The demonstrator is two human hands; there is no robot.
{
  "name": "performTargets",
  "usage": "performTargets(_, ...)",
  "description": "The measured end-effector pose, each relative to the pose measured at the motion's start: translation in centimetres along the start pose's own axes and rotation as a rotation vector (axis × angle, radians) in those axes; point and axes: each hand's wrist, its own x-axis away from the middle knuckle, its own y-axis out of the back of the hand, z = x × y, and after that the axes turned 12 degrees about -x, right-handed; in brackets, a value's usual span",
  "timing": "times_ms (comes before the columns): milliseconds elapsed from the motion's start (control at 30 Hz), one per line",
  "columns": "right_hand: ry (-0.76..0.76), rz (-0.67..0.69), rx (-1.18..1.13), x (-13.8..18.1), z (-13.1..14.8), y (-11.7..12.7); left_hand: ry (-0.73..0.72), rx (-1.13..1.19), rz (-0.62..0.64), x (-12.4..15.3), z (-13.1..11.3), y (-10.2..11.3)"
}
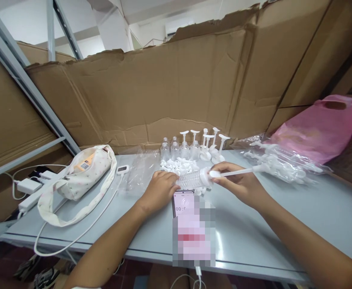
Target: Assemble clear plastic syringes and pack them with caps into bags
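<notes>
My left hand [159,188] is closed round the base of a small clear plastic bottle [190,179] lying sideways above the table. My right hand [239,182] pinches the white pump head [214,174] at the bottle's neck; its long white tube sticks out to the right. Behind them lies a pile of small white caps [178,164]. Further back stand several clear bottles [171,149], some with white pump tops [207,146] fitted.
A phone [183,200] lies on the grey table [254,233] below my hands, partly blurred. A floral cloth bag [82,176] and white cable lie left. A clear bag of pump parts [278,162] and a pink plastic bag [320,124] lie right. Cardboard walls stand behind.
</notes>
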Motion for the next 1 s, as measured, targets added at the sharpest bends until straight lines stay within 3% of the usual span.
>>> performTargets(167, -0.135, -0.121, -0.029, 0.1, 0.0, -0.5, 0.095, -0.069, -0.172, 0.0, 0.0, 0.4)
performTargets(267, -0.114, -0.109, -0.056, 0.1, -0.2, -0.3, 0.097, -0.042, -0.184, 0.0, -0.1, 0.5)
performTargets(567, 0.187, 0.086, 0.042, -0.3, -0.5, 0.5, 0.059, -0.089, -0.074, -0.2, 0.0, 0.2)
performTargets(733, 0.109, 0.258, 0.057, 0.2, -0.3, 0.4, 0.030, -0.108, 0.013, -0.2, 0.6, 0.8)
performTargets(1000, 0.062, 0.329, -0.014, -0.1, 0.4, 0.7, -0.138, 0.046, 0.135, -0.2, 1.4, 0.4)
